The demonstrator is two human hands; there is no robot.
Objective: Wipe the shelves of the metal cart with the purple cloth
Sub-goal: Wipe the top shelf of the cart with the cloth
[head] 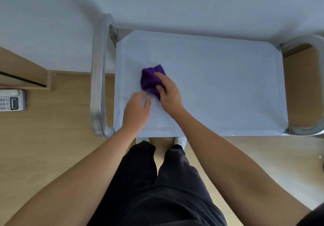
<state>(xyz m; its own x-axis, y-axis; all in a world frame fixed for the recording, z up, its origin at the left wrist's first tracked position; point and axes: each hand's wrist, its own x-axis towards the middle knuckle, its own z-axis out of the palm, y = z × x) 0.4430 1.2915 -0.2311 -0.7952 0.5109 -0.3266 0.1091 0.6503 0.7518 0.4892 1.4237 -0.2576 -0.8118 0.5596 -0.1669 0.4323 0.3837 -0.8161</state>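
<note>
Head view, looking steeply down, close above cart top (219,85)

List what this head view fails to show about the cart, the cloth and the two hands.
- Lower shelves of the metal cart: hidden beneath its top shelf.
- Part of the purple cloth: covered by the right hand.
- Left hand: fingertips blurred, so contact with the cloth is unclear.
- Right cart handle: cut off by the frame edge.
- Phone on the floor: cut off at the left edge, keys too small to read.
</note>
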